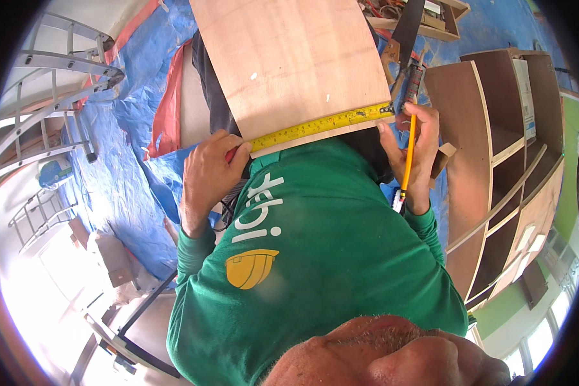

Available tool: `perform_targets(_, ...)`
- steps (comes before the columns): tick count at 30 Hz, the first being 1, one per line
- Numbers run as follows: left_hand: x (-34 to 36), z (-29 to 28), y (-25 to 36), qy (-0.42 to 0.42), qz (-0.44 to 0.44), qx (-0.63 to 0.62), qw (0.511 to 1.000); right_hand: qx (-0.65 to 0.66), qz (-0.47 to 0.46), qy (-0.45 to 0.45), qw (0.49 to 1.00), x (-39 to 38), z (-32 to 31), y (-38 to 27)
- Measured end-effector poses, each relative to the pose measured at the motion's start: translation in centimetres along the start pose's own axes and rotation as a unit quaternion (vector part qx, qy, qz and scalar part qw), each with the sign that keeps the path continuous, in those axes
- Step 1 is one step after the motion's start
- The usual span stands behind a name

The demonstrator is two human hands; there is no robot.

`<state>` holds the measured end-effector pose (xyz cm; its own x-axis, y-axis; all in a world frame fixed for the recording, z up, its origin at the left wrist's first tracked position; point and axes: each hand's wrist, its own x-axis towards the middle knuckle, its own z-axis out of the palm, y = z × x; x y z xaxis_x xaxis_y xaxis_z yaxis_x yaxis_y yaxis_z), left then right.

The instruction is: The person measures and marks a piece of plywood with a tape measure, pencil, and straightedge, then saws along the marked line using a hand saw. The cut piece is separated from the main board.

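Note:
A pale plywood board (296, 64) lies across my lap. Along its near edge stretches a yellow measuring tape (315, 127). My left hand (213, 170) is closed at the tape's left end, by the board's near left corner; a bit of red shows under the fingers, and the rest of the tape measure there is hidden. At the near right corner, my right hand (418, 154) holds a yellow pencil (410, 151) between thumb and fingers. Its thumb is beside the tape's metal end. The pencil stands roughly upright in the picture.
A handsaw (406, 32) and a slim tool (415, 83) lie beyond my right hand. A wooden box of tools (441, 26) stands farther off. Brown shelving (457, 161) rises at the right. Blue sheeting (109, 161) covers the floor; a metal ladder (51, 103) stands left.

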<state>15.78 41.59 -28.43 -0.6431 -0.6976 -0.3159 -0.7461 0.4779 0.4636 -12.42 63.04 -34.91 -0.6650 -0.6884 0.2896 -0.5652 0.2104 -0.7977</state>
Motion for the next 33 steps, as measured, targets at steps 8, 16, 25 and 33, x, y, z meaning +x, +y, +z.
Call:
perform_targets(8,0.2,0.0,-0.2,0.008,0.014,0.030,0.999,-0.049,-0.040,-0.021,0.998,0.6,0.6,-0.4)
perform_targets(16,0.5,-0.5,-0.1,-0.007,0.025,0.028,0.999,-0.052,-0.030,-0.076,0.995,1.7,0.0,-0.2)
perform_targets(25,0.6,-0.6,-0.2,-0.007,0.034,0.024,0.999,-0.040,-0.013,-0.094,0.995,2.0,0.1,-0.5)
perform_targets(33,0.0,-0.9,1.1,0.044,0.049,0.042,0.997,-0.021,0.000,-0.096,0.995,2.3,-0.1,-0.6)
